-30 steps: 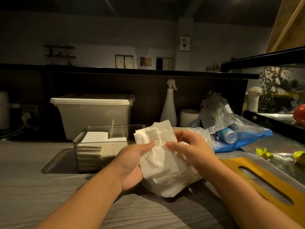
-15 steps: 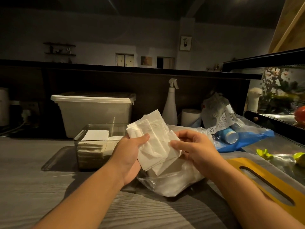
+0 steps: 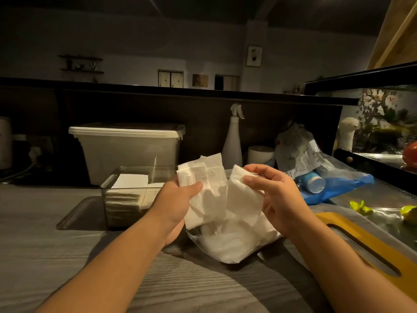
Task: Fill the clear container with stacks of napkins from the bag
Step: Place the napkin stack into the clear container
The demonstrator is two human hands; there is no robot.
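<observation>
My left hand grips a loose stack of white napkins, thumb across their front, held upright above the counter. My right hand pinches a separate white napkin just right of that stack. Below both hands lies the clear plastic bag with more napkins inside. The clear container stands left of my left hand, holding stacked white napkins along its left side; its right end is hidden behind my left hand.
A lidded white tub stands behind the container. A white spray bottle, a paper roll and a blue-and-clear bag of items sit at the back right. A yellow cutting board lies at right.
Both hands have risen a little. My right hand has pulled one napkin away to the right, apart from the stack in my left hand.
</observation>
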